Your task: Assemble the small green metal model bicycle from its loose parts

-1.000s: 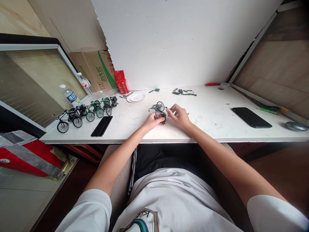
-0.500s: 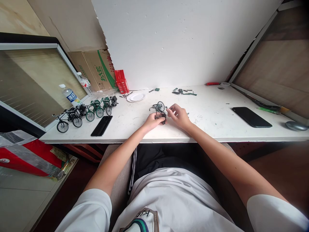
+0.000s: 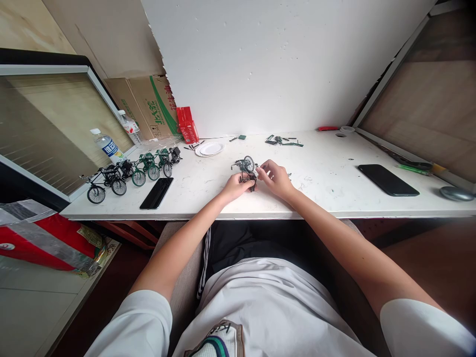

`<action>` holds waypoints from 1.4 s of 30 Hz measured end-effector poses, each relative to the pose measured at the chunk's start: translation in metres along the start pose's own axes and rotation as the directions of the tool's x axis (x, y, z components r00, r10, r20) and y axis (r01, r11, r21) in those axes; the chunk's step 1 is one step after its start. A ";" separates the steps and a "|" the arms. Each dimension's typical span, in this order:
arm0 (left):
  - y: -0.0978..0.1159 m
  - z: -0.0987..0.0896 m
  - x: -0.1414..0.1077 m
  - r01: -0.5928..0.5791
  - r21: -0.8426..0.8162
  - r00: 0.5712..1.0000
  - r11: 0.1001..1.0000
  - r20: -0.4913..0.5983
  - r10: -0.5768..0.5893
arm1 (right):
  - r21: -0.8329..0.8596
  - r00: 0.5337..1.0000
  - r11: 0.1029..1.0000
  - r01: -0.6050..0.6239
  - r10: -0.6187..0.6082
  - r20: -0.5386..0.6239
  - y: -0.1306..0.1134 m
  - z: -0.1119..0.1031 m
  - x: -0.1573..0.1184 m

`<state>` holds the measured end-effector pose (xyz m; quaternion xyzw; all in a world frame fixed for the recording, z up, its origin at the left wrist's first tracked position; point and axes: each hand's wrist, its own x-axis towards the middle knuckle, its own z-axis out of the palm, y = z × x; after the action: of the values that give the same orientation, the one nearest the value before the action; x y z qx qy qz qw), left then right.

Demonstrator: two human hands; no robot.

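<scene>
A small model bicycle (image 3: 248,163) is held just above the white table near its front edge, tilted, with one spoked wheel facing up. My left hand (image 3: 236,188) is closed round its lower frame, thumb lying across it. From the other side my right hand (image 3: 275,178) reaches in, thumb and forefinger pinched together right beside the wheel. Whatever is between those fingertips is too small to make out. Part of the bicycle's frame is hidden by my left fingers.
Several finished model bicycles (image 3: 148,166) stand in a row at left, behind a phone (image 3: 156,194). Green and black loose parts (image 3: 283,141) lie at the back, near white paper plates (image 3: 204,149). Another phone (image 3: 388,180) and a mouse (image 3: 456,194) are at right.
The model bicycle has shifted very slightly to the right in my left hand, its wheel turned a little. Both hands stay in nearly the same place.
</scene>
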<state>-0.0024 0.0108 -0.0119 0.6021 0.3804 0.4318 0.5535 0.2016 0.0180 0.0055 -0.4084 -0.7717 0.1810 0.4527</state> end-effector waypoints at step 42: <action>-0.008 0.001 0.003 -0.053 0.070 0.999 0.996 -0.001 0.053 | -0.083 0.993 0.997 0.002 0.008 0.118 -0.004 0.001 -0.001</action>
<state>-0.0001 0.0136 -0.0201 0.6303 0.3798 0.4336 0.5200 0.1993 0.0150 0.0073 -0.4165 -0.8034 0.1735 0.3886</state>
